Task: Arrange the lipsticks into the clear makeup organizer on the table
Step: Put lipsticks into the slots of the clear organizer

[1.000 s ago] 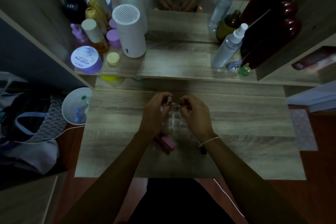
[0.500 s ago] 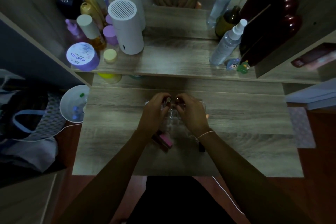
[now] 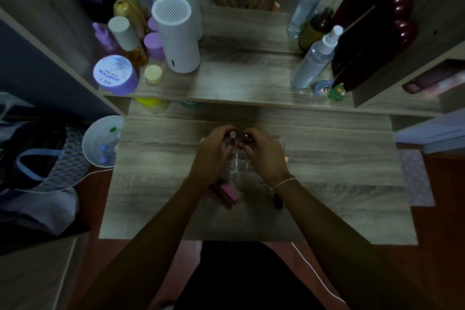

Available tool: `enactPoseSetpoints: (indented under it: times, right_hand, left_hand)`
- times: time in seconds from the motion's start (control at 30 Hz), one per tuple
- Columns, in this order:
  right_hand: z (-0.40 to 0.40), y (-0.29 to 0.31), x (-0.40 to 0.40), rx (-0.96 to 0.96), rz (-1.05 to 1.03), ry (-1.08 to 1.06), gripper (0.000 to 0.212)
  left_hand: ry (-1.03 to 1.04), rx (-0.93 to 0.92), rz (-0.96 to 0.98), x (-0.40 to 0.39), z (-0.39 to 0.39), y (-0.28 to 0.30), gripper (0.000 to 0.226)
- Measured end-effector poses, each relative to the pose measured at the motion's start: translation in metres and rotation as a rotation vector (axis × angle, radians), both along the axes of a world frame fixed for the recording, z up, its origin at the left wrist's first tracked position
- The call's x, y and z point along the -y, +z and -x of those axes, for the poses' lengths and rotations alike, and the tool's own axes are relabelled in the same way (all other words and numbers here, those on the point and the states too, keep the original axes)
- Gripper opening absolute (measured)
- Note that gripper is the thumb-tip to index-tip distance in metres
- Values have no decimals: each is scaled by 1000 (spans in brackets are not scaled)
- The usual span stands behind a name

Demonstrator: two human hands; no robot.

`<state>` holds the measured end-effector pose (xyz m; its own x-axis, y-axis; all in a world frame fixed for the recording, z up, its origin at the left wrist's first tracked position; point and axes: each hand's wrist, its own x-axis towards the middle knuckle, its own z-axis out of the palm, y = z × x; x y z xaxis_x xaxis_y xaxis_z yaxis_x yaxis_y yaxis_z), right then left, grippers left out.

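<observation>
Fingers (image 3: 227, 137) of my left hand (image 3: 214, 156) pinch a lipstick (image 3: 232, 136) w/ a pale cap, held upright over the far part of the clear makeup organizer (image 3: 239, 161). Right hand (image 3: 266, 156) fingers (image 3: 251, 137) are closed round a darker, reddish lipstick (image 3: 246, 136) just beside the first one; both caps poke up above the knuckles, close together but I can't tell if they touch. Organizer sits on the desk (image 3: 327, 158) about mid-width, nearer the far edge than the near one, mostly hidden under both hands; only a few empty clear cells show betw. them. More lipsticks lie flat on the desk near my left wrist: a pink one (image 3: 230, 190) and a dark red one (image 3: 221, 194) beside it, touching or nearly so. Small dark tube (image 3: 278, 202) lies under my right wrist, which has a thin string bracelet (image 3: 281, 183). Too dim to say which cell either held lipstick is over.
</observation>
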<state>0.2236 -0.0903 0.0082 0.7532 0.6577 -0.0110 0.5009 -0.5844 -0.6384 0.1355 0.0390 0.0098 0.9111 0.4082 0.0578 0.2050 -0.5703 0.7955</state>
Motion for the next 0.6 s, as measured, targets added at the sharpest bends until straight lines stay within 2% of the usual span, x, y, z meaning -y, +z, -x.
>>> enactPoseSetpoints:
  times: [0.43,0.6]
  right_hand:
    - [5,9,8,5,-19,-15,32]
    - [16,14,19,12,-85,-23,44]
  left_hand:
    - [44,0,7,6,24,8,33]
    - [110,36,-20,12,45,18,39]
